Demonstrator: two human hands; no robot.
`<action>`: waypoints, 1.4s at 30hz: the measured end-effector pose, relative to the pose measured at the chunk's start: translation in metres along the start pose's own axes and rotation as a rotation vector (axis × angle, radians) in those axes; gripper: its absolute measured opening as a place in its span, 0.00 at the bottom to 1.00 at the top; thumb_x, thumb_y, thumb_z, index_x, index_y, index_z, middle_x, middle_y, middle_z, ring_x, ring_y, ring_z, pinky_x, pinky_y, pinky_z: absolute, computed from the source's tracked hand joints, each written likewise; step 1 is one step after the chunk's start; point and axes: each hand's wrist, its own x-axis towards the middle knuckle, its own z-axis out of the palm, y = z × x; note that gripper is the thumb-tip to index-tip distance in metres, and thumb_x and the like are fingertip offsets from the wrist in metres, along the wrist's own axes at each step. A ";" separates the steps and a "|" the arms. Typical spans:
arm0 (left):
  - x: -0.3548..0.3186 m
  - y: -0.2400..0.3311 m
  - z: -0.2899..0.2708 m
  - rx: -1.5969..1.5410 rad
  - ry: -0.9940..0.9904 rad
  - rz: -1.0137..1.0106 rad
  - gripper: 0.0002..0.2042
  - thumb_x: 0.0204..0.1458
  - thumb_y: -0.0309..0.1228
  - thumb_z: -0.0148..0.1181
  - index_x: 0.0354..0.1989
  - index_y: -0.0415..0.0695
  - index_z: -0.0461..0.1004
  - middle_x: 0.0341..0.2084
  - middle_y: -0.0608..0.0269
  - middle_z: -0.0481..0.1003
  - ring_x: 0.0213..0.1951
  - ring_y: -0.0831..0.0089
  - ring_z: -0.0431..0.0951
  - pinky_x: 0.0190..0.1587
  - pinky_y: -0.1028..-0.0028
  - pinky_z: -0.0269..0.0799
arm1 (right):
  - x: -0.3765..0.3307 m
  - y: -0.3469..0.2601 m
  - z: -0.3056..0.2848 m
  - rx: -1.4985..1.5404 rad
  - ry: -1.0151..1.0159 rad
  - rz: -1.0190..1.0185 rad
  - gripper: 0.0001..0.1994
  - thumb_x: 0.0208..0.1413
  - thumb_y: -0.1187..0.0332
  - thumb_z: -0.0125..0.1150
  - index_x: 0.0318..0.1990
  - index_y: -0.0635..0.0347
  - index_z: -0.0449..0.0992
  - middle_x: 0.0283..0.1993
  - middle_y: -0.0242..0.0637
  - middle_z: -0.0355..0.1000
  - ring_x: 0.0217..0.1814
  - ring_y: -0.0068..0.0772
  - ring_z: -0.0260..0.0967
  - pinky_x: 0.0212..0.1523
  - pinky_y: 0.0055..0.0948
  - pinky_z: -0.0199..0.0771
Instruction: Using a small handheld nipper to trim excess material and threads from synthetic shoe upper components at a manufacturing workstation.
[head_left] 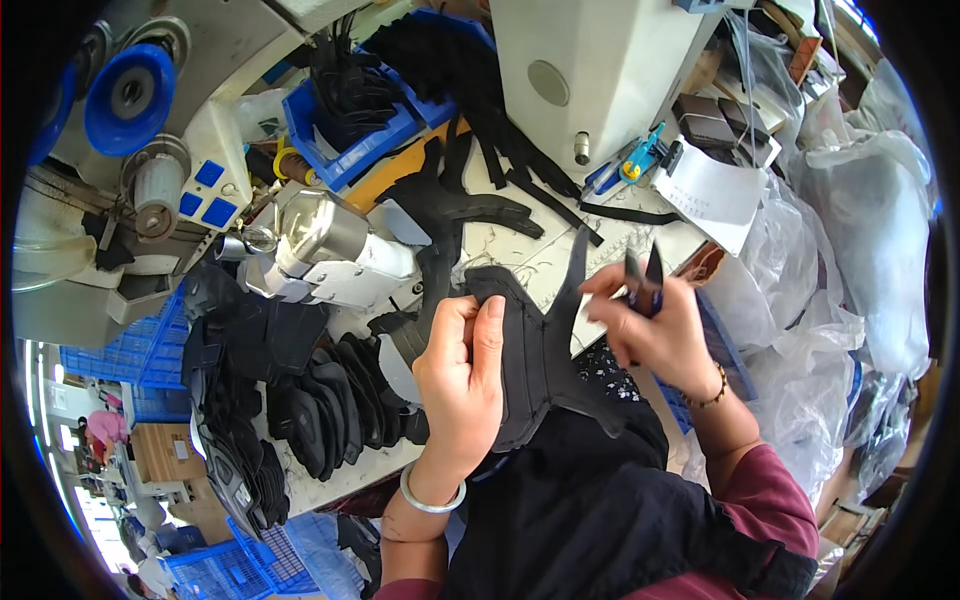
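Observation:
My left hand is closed with the thumb on top, pinching the left edge of a black stitched fabric piece. The piece has a padded body and narrow arms that spread to the right, and it is held up over my lap. Just right of it, my right hand is closed around small dark thread snips, their blades pointing up and apart. The snips are clear of the fabric, and the right fingers are slightly smeared by motion. Another black cut piece with long strips lies on the table beyond.
A sewing machine stands to the left, its pale housing at the back. Stacked black pieces cover the table's left side. Blue bins hold more parts. Loose threads litter the white tabletop. Plastic bags crowd the right.

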 end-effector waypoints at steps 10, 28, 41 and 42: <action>0.018 -0.004 0.007 -0.079 0.079 -0.077 0.09 0.57 0.30 0.50 0.28 0.38 0.64 0.14 0.76 0.58 0.19 0.90 0.51 0.19 0.85 0.46 | -0.013 0.012 -0.020 -0.196 -0.323 0.127 0.15 0.45 0.65 0.67 0.35 0.67 0.74 0.27 0.29 0.71 0.26 0.15 0.61 0.28 0.19 0.63; -0.004 -0.003 0.000 -0.825 -0.405 -0.594 0.13 0.50 0.22 0.56 0.44 0.34 0.68 0.31 0.71 0.71 0.31 0.88 0.68 0.35 0.86 0.63 | 0.013 0.063 -0.040 -0.734 0.186 -1.123 0.17 0.33 0.77 0.59 0.37 0.56 0.78 0.36 0.31 0.69 0.20 0.22 0.62 0.20 0.19 0.63; -0.009 -0.003 0.011 -0.632 -0.405 -0.497 0.11 0.49 0.18 0.56 0.42 0.31 0.68 0.33 0.66 0.71 0.34 0.85 0.69 0.37 0.85 0.65 | 0.015 0.043 -0.003 -0.420 0.074 -0.668 0.09 0.41 0.78 0.65 0.32 0.60 0.74 0.32 0.36 0.67 0.30 0.27 0.67 0.28 0.21 0.66; -0.010 -0.004 0.009 -0.629 -0.401 -0.498 0.11 0.49 0.18 0.56 0.42 0.31 0.68 0.33 0.66 0.71 0.34 0.85 0.69 0.37 0.85 0.65 | 0.016 0.045 -0.002 -0.423 0.188 -0.650 0.07 0.42 0.78 0.65 0.30 0.61 0.73 0.30 0.35 0.68 0.30 0.27 0.67 0.28 0.21 0.66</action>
